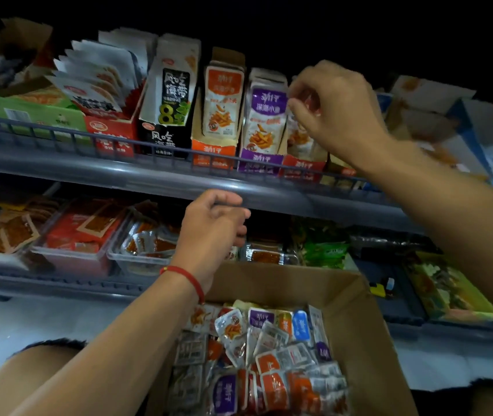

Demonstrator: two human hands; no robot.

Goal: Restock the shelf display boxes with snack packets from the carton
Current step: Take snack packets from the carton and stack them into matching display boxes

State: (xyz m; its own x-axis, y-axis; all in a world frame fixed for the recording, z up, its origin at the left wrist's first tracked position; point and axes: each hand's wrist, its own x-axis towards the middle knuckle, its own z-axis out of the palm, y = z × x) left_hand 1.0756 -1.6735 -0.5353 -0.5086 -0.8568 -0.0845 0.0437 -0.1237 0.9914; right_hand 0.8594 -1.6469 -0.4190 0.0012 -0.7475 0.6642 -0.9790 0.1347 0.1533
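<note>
Snack packets (pixel 269 364): loose heap in the carton, mixed purple, orange, red and blue faces, lying every way; nothing sorted by colour.
Carton (pixel 368 322): open-topped cardboard, low and near the person, just below the shelves; placed so either hand can dip in and go straight up.
Red display box (pixel 305 168): on the upper shelf, right of the purple one; packets stand upright inside, faces forward. Looks like the box being filled.
Right hand (pixel 333 115): raised over the red box, fingers curled, thumb and fingertips pinching what seems a red packet (pixel 309 100) by its top edge. Pinch at the top likely lets it slide down upright behind the rest.
Left hand (pixel 215 223): between carton and upper shelf edge, fingers loosely curled; blurred, so I cannot tell whether it holds anything. Judged to be waiting or travelling between the two.
Purple display box (pixel 261 162): full-looking row, upright packets.
Orange display box (pixel 213 153): left of purple, same brand style, packets upright.
Black box (pixel 162 139): further left, taller packets.
Upper shelf (pixel 149 178): grey, wire front rail keeps boxes from sliding off.
Lower shelf trays (pixel 74 253): clear tubs of red-orange snacks, untouched.
Wrist: red cord (pixel 188 280) on the left.
Stage: mid-restock; carton has plenty left.
</note>
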